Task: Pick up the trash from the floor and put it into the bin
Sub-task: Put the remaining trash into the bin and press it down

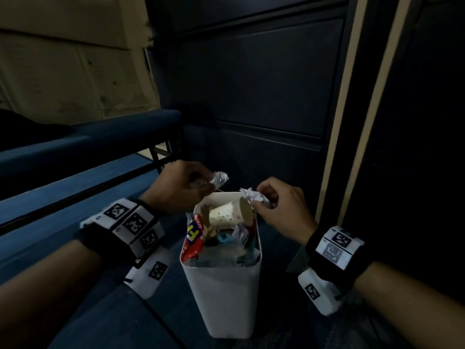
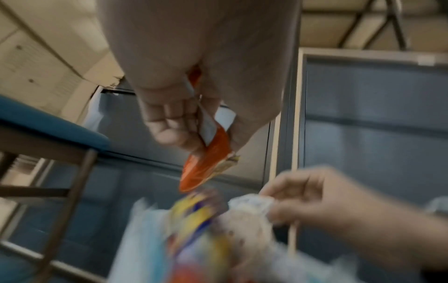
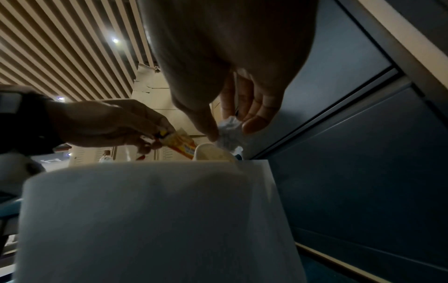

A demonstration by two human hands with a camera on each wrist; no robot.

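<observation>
A white rectangular bin (image 1: 221,293) stands on the floor, filled with trash, a dotted paper cup (image 1: 230,215) lying on top. My left hand (image 1: 183,185) hovers at the bin's far left corner and pinches an orange snack wrapper (image 2: 206,162) with a silver inside (image 1: 220,178). My right hand (image 1: 279,205) is over the bin's far right corner, thumb and fingers pinching a crumpled white paper ball (image 1: 253,195), also seen as the paper ball (image 3: 229,132) just above the cup. The bin's wall (image 3: 145,220) fills the right wrist view.
A dark cabinet (image 1: 251,84) rises directly behind the bin. A blue upholstered seat with a black metal frame (image 1: 88,147) runs along the left. A red and yellow cracker packet (image 1: 195,235) sticks up at the bin's left rim. Dark floor surrounds the bin.
</observation>
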